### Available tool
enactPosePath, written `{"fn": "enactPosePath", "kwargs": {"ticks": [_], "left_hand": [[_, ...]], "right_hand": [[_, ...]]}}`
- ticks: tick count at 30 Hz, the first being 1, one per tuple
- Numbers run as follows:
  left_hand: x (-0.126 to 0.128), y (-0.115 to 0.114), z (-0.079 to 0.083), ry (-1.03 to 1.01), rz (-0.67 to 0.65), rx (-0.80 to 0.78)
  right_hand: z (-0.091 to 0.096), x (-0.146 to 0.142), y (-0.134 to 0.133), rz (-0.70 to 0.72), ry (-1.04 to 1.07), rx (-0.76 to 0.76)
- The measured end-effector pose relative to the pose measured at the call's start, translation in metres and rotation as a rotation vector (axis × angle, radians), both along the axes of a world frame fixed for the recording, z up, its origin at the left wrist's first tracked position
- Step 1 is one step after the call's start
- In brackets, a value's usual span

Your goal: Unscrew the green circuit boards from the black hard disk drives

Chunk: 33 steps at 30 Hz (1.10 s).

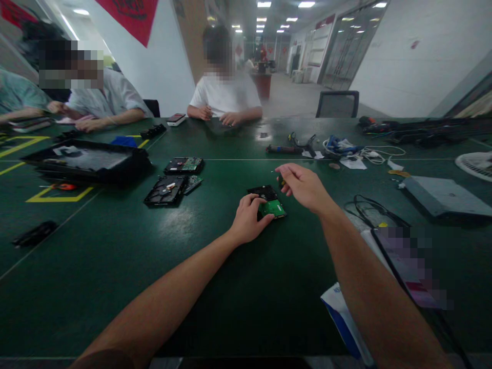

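Observation:
A hard drive with a green circuit board lies on the green table in front of me. My left hand is closed around its near left side, thumb at the front edge and fingers over the top, holding it against the table. Just above and to the right of the drive, my right hand is raised, its fingers pinched. A screwdriver with a dark and yellow handle shows partly below the fingers; most of it is hidden. A tiny bright bit shows at the fingertips, too small to name.
Left of the drive lie an opened drive casing, a loose circuit board and another hard drive. Farther left stands a black tray. To the right are cables, a grey metal box and a fan. Several people sit opposite.

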<state>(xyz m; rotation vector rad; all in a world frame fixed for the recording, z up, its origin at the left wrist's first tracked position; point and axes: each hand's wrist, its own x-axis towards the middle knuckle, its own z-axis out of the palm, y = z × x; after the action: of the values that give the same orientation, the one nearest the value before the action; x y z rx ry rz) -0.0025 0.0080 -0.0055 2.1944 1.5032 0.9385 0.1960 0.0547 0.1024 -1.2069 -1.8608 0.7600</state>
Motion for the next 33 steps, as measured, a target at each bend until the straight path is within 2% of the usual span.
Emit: {"fn": "enactPosePath", "kwargs": {"ticks": [8, 17, 23, 27, 33], "left_hand": [[0.001, 0.0, 0.0, 0.009, 0.005, 0.009], [0.0, -0.001, 0.001, 0.005, 0.005, -0.007], [0.0, -0.002, 0.002, 0.015, 0.004, -0.001], [0.0, -0.001, 0.001, 0.018, 0.0, 0.008], [0.0, 0.001, -0.002, 0.014, 0.007, 0.019]], "right_hand": [[-0.004, 0.0, 0.002, 0.036, 0.058, -0.053], [-0.012, -0.003, 0.007, 0.009, 0.203, -0.095], [-0.007, -0.005, 0.004, 0.051, 0.241, -0.164], [-0.005, -0.006, 0.004, 0.03, 0.297, -0.204], [-0.007, -0.002, 0.008, -0.011, 0.253, -0.162]]}}
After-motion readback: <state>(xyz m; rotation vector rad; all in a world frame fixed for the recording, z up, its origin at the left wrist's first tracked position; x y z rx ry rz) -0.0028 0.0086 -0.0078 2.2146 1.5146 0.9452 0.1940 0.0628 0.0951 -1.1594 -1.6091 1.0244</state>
